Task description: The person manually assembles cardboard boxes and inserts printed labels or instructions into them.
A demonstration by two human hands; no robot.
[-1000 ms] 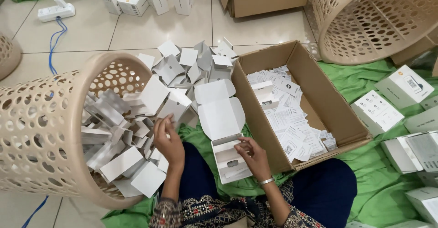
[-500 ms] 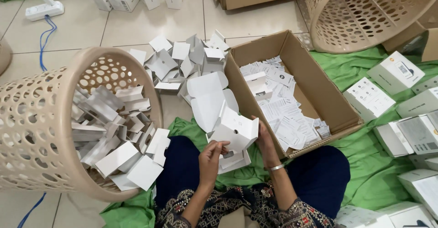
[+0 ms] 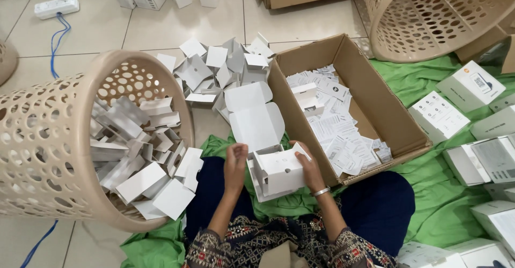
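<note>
A white folded carton (image 3: 279, 169) is held at centre; a brown cardboard box (image 3: 399, 120) of white leaflets (image 3: 343, 134) lies at two o'clock; white boxes (image 3: 469, 86) at three.

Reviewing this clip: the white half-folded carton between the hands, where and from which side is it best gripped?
Probably by its two short side walls, one hand coming in from each side, roughly as the left hand and right hand sit now. The half-folded white carton is open and thin-walled, with loose flaps standing up at the back, so pinching a flap or pressing the broad face would likely bend it.

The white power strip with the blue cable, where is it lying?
In the head view, the white power strip lies on the tiled floor at top left, beyond the tipped beige plastic basket.
</note>
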